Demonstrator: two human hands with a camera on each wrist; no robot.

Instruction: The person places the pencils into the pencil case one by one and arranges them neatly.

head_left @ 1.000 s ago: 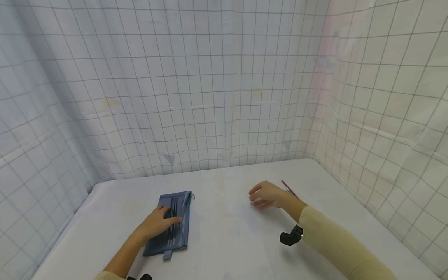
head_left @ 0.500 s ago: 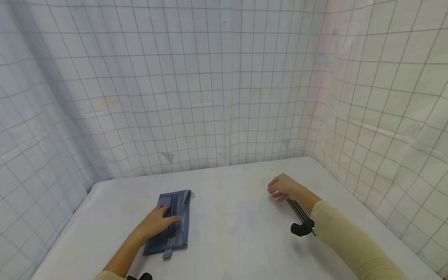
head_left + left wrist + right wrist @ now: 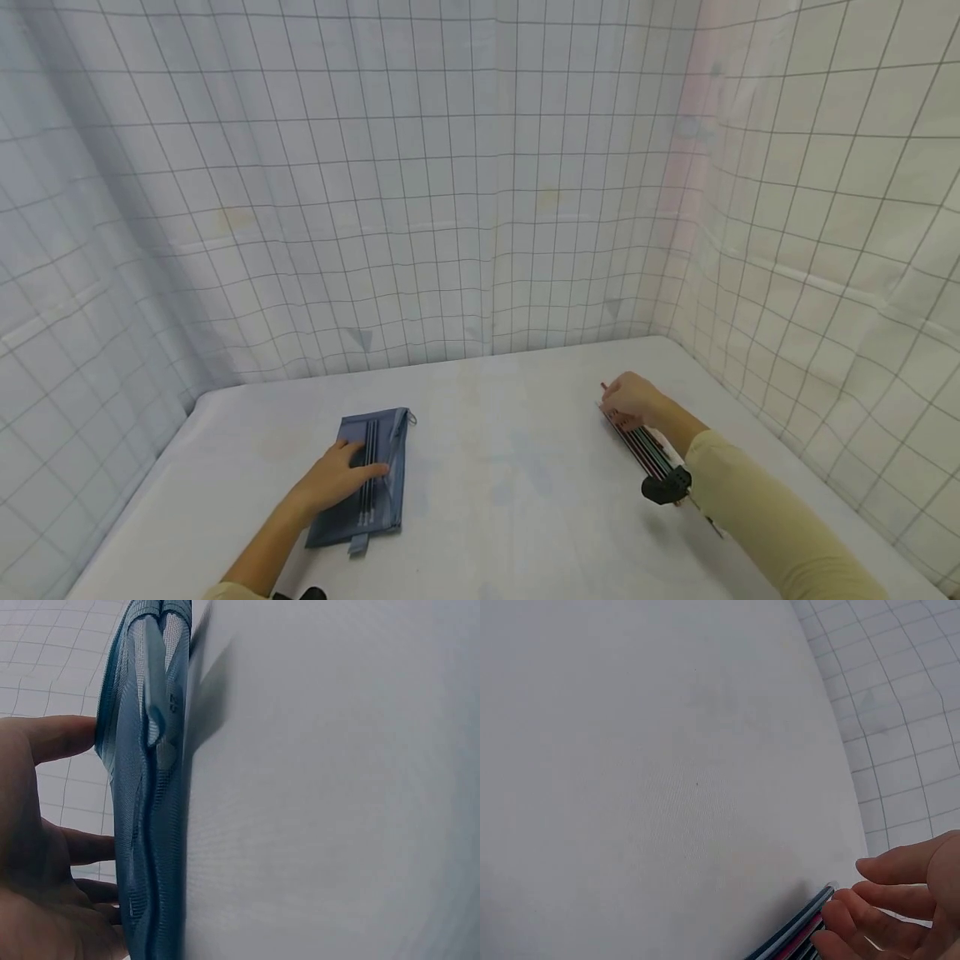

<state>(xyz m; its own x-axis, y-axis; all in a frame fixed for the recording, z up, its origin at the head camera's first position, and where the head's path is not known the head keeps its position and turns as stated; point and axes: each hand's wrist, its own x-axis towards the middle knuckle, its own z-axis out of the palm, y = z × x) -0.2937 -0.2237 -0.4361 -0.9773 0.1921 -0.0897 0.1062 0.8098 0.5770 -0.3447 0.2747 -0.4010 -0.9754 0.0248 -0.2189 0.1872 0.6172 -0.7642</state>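
Note:
A flat blue zippered pouch (image 3: 392, 500) lies on the white table at the left, with a ring at its far corner and a tab at its near end. Dark lines run along its top. My left hand (image 3: 336, 479) rests on it, fingers and thumb spread. Edge-on in the left wrist view, the pouch (image 3: 154, 825) meets the fingertips. At the right, my right hand (image 3: 630, 398) is over a bundle of thin pencils (image 3: 637, 446). The right wrist view has its bent fingertips beside the pencil ends (image 3: 799, 930), thumb apart from them; no grip is visible. Palm and sleeve hide part of the bundle.
The white-covered table (image 3: 480, 500) spans the space between pouch and pencils. White grid-patterned curtains (image 3: 465, 208) rise behind it and at both sides. A black wrist camera (image 3: 663, 486) sits just above the near part of the pencils.
My right hand has moved right and turned down onto the pencils, showing more of the bundle. My left hand and the pouch have stayed in place.

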